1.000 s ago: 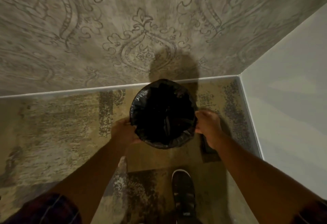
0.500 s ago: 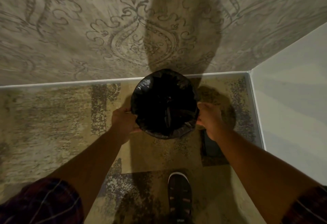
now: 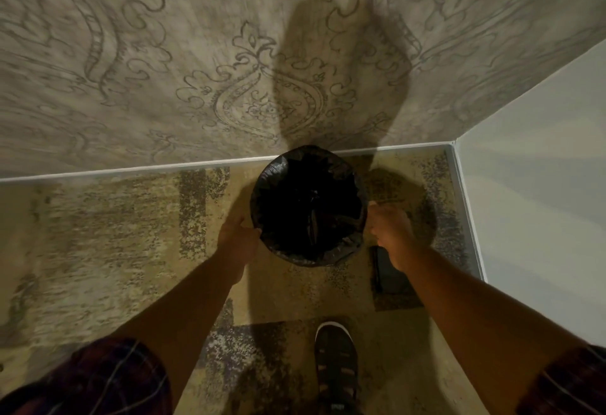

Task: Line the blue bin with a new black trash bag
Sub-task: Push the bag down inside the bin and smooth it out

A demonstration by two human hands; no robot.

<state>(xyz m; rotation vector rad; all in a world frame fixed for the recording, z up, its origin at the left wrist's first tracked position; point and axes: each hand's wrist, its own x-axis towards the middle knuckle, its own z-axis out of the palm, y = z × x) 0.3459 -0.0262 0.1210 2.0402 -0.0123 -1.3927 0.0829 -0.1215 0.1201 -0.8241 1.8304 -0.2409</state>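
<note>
Since half a second ago your view has tipped upward, so the bin sits lower against the skirting and more of the patterned wall (image 3: 164,63) fills the top, while your hands have kept their places on either side of the rim.

Your left hand (image 3: 238,240) is at the near-left edge of the black trash bag (image 3: 308,208), fingers curled against the folded-over plastic; whether it pinches the plastic or only presses on it you cannot tell, as the fingertips are hidden under the rim. Your right hand (image 3: 390,231) is at the right edge, knuckles up and fingers bent toward the bag; its hold on the plastic is equally hidden, so the grasp cannot be told.

Between your two hands the bag is spread over the whole mouth of the bin, its crinkled edge turned down outside the rim all round. None of the blue bin itself shows; the plastic covers it. Inside, the bag hangs dark with a crease running down the middle.

Beyond your hands the bin stands close to the white skirting (image 3: 131,170) at the wall's foot. Just behind your right wrist a dark flat object (image 3: 388,275) lies on the carpet (image 3: 98,234). Nearer you, below the bin, your shoe (image 3: 336,365) is planted on the carpet.
</note>
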